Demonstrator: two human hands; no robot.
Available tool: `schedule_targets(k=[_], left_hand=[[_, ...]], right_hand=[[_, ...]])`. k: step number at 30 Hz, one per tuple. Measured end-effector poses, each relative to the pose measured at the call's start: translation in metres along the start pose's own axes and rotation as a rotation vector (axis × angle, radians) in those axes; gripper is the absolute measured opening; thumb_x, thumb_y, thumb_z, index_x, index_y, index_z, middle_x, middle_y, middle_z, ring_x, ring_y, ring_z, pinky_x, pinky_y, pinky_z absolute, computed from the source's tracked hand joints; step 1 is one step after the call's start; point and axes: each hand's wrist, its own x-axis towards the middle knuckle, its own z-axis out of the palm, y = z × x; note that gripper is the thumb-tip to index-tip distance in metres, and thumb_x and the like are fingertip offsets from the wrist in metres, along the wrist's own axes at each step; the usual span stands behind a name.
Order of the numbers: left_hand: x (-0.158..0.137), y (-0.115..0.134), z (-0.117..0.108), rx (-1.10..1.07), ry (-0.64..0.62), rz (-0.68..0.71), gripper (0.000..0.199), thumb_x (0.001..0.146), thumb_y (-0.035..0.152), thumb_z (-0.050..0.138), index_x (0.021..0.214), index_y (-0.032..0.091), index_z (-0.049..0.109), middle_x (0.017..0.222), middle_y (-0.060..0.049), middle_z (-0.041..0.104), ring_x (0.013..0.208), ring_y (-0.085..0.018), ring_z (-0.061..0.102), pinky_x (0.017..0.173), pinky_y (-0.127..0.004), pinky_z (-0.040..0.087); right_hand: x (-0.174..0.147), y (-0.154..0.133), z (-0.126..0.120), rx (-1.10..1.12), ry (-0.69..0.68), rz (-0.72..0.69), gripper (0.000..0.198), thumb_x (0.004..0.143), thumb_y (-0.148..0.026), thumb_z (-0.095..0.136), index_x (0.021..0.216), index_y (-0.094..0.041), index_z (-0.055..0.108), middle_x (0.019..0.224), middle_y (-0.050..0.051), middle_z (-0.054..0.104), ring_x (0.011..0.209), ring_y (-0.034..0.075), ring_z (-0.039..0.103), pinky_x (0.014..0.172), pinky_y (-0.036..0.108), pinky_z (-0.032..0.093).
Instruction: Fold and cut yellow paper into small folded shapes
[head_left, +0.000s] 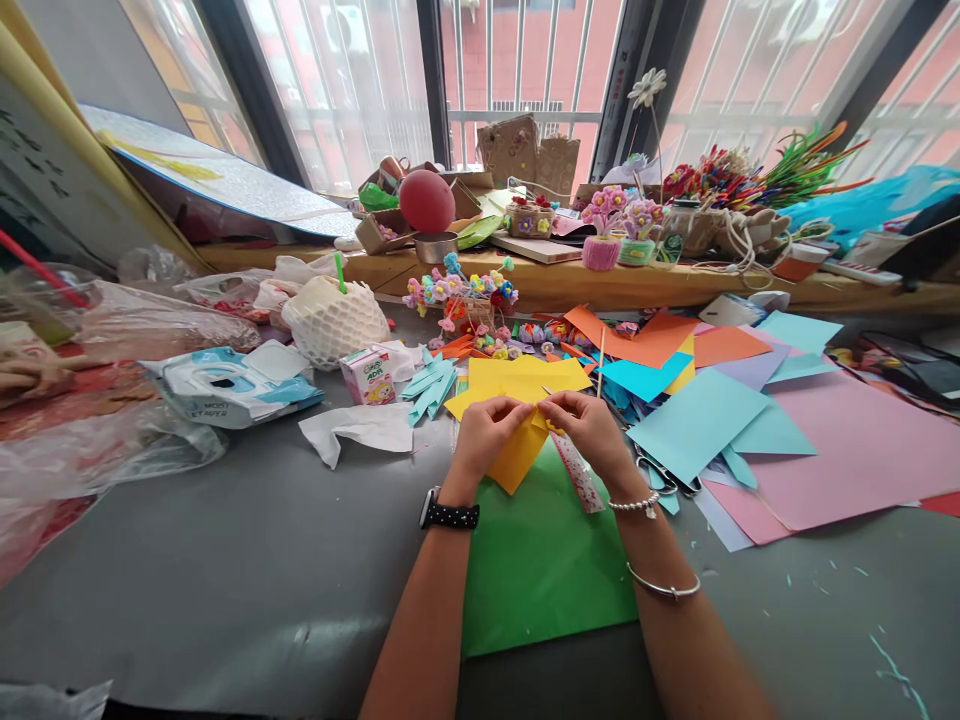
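Note:
My left hand [487,437] and my right hand [592,437] meet in front of me, each with its fingers pinched. Between the fingertips is a small piece of yellow paper [538,421], partly hidden by the fingers. A thin dark point shows by the right fingertips; its kind is not clear. Beneath and behind the hands lie yellow paper sheets [517,376], one corner pointing toward me over a green sheet [551,570]. A narrow white strip with a red pattern [579,474] lies under my right hand, close to the wrist.
To the right are blue sheets [701,420], pink paper [862,450], orange paper [637,338] and scissors [664,474]. Left stand a wet-wipe pack [229,385], a tissue [360,428], a small carton [368,377] and a net-wrapped container [334,322]. Behind are craft flowers [461,292].

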Motion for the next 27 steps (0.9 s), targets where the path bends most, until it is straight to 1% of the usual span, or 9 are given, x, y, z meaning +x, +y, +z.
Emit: schedule_targets(k=[3, 7, 13, 20, 27], left_hand=[[-0.0002, 0.0004, 0.0001, -0.008, 0.002, 0.001, 0.03, 0.066, 0.043, 0.055, 0.064, 0.013, 0.061, 0.064, -0.004, 0.06, 0.059, -0.013, 0.052, 0.052, -0.021, 0.037], [0.0003, -0.0008, 0.0005, -0.007, 0.019, 0.022, 0.03, 0.066, 0.043, 0.055, 0.063, 0.014, 0.061, 0.063, -0.003, 0.06, 0.059, -0.012, 0.051, 0.052, -0.021, 0.037], [0.0011, -0.0038, 0.0012, 0.042, 0.035, 0.055, 0.029, 0.067, 0.042, 0.053, 0.064, 0.014, 0.06, 0.064, -0.003, 0.06, 0.06, -0.012, 0.051, 0.054, -0.022, 0.037], [0.0014, -0.0037, 0.0018, 0.011, 0.035, 0.038, 0.029, 0.066, 0.043, 0.054, 0.064, 0.014, 0.06, 0.064, -0.003, 0.061, 0.061, -0.013, 0.053, 0.055, -0.022, 0.038], [0.0011, -0.0019, 0.0018, -0.016, -0.003, 0.012, 0.029, 0.066, 0.042, 0.054, 0.062, 0.014, 0.06, 0.063, -0.002, 0.06, 0.06, -0.012, 0.052, 0.053, -0.021, 0.037]], right_hand=[[-0.001, -0.0012, 0.0012, -0.031, 0.02, -0.017, 0.028, 0.068, -0.042, 0.054, 0.068, -0.015, 0.059, 0.067, 0.005, 0.061, 0.061, 0.015, 0.054, 0.053, 0.024, 0.041], [-0.0013, -0.0014, 0.0005, -0.059, 0.009, -0.034, 0.029, 0.069, -0.043, 0.053, 0.068, -0.015, 0.059, 0.066, 0.005, 0.061, 0.06, 0.015, 0.054, 0.053, 0.024, 0.041], [-0.0011, -0.0024, 0.0004, -0.106, 0.021, -0.042, 0.028, 0.07, -0.043, 0.052, 0.066, -0.015, 0.058, 0.065, 0.004, 0.06, 0.061, 0.015, 0.054, 0.053, 0.024, 0.041], [-0.0013, 0.0, 0.003, -0.115, 0.043, -0.072, 0.026, 0.071, -0.042, 0.051, 0.066, -0.016, 0.056, 0.065, 0.004, 0.059, 0.06, 0.015, 0.053, 0.053, 0.026, 0.042], [-0.001, 0.0, 0.0034, -0.128, 0.042, -0.098, 0.024, 0.073, -0.04, 0.048, 0.066, -0.018, 0.053, 0.065, 0.003, 0.056, 0.059, 0.015, 0.052, 0.053, 0.025, 0.042]])
